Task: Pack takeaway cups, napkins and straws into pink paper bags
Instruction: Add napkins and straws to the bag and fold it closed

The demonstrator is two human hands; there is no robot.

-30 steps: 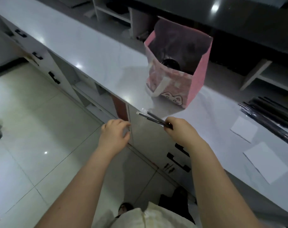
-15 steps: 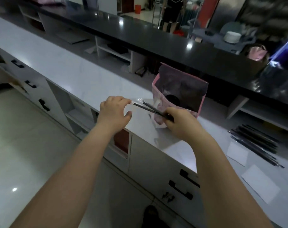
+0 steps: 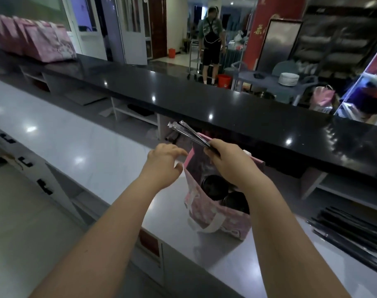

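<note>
Black counter (image 3: 204, 100), stacked white plates (image 3: 288, 79), red bucket (image 3: 224, 81)

Glossy black counter (image 3: 226, 108), matt pink paper bag (image 3: 207, 214), clear plastic-wrapped straws (image 3: 187, 132).

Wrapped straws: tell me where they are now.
Head view, centre: the wrapped straws are pinched in the right hand above the open pink bag on the white counter, left hand close beside.

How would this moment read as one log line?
right hand: grips straws above pink bag | left hand: empty, near bag rim | cups: inside bag
</note>
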